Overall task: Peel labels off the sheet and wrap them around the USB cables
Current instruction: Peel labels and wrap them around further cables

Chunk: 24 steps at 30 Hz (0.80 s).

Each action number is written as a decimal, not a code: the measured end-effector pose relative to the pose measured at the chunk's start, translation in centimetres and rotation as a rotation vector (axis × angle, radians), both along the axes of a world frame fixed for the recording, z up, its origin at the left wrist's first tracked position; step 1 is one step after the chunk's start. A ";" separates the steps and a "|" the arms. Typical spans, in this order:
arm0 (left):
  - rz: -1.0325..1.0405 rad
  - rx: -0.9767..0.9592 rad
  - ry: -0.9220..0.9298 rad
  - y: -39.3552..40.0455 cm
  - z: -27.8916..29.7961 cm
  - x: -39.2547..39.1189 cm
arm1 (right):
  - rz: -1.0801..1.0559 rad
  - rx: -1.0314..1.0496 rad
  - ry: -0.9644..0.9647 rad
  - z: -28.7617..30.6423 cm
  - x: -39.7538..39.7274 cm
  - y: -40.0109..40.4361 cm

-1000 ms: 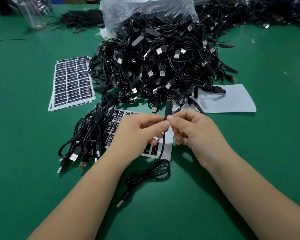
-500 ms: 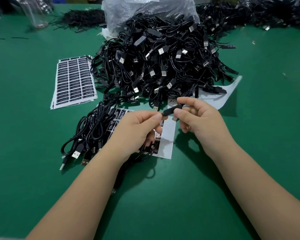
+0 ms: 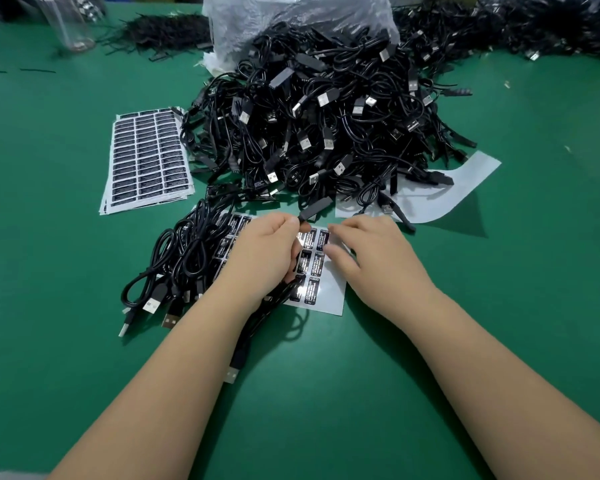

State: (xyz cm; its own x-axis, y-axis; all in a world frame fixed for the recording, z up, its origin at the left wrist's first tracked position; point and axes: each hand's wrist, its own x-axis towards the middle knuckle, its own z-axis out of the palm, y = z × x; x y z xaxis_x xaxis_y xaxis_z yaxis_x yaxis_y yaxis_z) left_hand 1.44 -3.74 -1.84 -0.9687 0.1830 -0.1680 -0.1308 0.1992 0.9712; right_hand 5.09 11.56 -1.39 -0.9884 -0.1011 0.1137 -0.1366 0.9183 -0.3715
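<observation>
Green table (image 3: 84, 341), right hand (image 3: 374, 258) off cable (image 3: 314, 208), now on label sheet (image 3: 329, 296)

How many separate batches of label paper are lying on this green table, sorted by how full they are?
Full stack of label sheets: 1
Partly used label sheet under the hands: 1
Blank white backing sheet beside the cable pile: 1
Total: 3
</observation>
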 end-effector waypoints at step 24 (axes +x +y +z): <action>-0.003 -0.088 0.001 0.3 0.3 -0.1 | -0.146 -0.033 0.070 -0.9 -2.5 -0.1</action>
